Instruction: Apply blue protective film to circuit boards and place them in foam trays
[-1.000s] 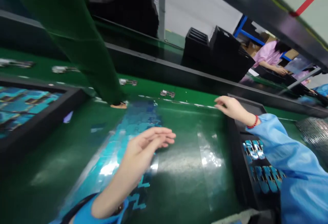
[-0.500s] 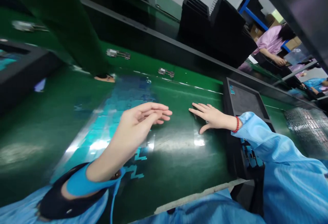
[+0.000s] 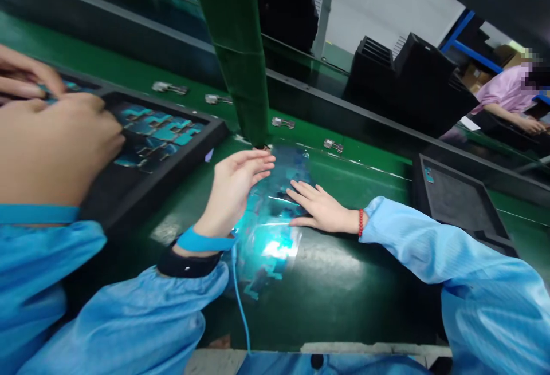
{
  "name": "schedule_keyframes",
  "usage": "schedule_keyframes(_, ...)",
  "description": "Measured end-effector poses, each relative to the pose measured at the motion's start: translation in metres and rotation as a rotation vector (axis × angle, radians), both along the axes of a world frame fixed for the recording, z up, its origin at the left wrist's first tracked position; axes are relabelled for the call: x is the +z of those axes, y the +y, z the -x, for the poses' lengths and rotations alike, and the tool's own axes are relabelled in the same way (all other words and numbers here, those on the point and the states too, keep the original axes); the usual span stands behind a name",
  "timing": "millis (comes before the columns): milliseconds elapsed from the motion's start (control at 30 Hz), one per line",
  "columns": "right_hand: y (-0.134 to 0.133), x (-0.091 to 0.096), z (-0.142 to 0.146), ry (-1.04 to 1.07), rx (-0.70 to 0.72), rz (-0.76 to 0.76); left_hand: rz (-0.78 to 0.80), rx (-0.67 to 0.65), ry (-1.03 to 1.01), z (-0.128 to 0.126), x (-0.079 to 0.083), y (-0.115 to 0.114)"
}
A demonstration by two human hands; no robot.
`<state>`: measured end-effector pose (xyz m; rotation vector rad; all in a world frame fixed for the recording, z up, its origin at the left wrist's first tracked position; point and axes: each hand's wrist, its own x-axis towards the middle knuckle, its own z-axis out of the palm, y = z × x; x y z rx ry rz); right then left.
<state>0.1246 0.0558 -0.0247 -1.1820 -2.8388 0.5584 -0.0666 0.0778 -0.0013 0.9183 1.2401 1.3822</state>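
Note:
A clear, shiny plastic sheet with teal flat pieces showing in or under it lies on the green bench top. At its left edge is my left hand, fingers stretched out side by side and the thumb close to them; nothing shows in its grasp. My right hand is spread palm down at the sheet's right edge, fingertips on or just above it. Whether the fingers press on the sheet cannot be made out. A blue wristband with a cord circles my left wrist.
At the left, a co-worker's hands are over a black tray of teal pieces. Another black tray lies at right. A green post rises behind the sheet. Small metal parts line the green strip at the back.
The view has swung left, bringing the co-worker's hands and their tray into sight. My right hand has moved left to the sheet, nearer my left hand, which has shifted to the sheet's left edge.

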Motion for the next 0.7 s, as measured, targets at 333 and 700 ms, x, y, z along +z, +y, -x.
schedule_keyframes(333, -0.008, 0.023, -0.041, 0.339, -0.054, -0.044, 0.141, -0.436, 0.145, -0.007, -0.012, -0.028)
schedule_keyframes(700, -0.007, 0.035, -0.041, 0.104, 0.125, -0.517, 0.23, -0.37, -0.206, -0.026, -0.007, -0.04)
